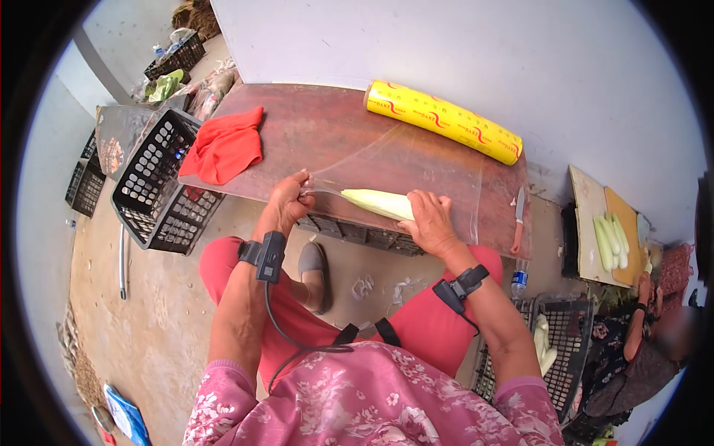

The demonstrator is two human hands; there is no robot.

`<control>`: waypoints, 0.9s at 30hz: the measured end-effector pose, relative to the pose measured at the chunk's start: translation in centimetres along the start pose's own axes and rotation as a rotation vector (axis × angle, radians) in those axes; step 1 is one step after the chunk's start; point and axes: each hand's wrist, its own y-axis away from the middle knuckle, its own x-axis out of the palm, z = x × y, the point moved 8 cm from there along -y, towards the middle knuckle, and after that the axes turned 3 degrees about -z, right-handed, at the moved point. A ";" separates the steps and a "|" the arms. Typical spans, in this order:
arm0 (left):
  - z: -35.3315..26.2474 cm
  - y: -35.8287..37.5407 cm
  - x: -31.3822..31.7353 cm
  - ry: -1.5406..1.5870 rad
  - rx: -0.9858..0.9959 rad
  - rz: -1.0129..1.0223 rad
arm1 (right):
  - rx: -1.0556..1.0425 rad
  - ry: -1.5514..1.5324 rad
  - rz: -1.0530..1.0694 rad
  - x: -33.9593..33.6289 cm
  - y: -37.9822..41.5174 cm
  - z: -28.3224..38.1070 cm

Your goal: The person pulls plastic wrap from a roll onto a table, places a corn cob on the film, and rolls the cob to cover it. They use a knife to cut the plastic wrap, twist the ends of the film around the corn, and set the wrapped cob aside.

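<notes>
A pale green, long vegetable lies nearly level above the near edge of the brown table. My right hand is wrapped round its thick right end. At the vegetable's left tip, my left hand pinches clear plastic film, which stretches toward the tip. More clear film spreads over the table, up to a yellow printed roll at the far edge. A red cloth lies at the table's left end. On the right end rests a knife with an orange-brown handle.
Black crates stand at the left and lower right, the latter holding pale vegetables. A bottle stands near the table's right end. At the far right, a person sits by a board with several vegetables.
</notes>
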 end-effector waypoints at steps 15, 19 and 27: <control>0.0 -3.9 -0.9 0.084 -0.089 -0.054 | 0.202 -0.216 0.306 0.4 -1.3 -1.5; -0.3 -2.4 0.0 0.224 -0.057 -0.052 | 0.204 -0.220 0.329 0.7 -1.2 -1.8; 0.2 -2.9 0.5 0.385 -0.007 -0.044 | 0.213 -0.238 0.399 1.1 -1.6 -2.3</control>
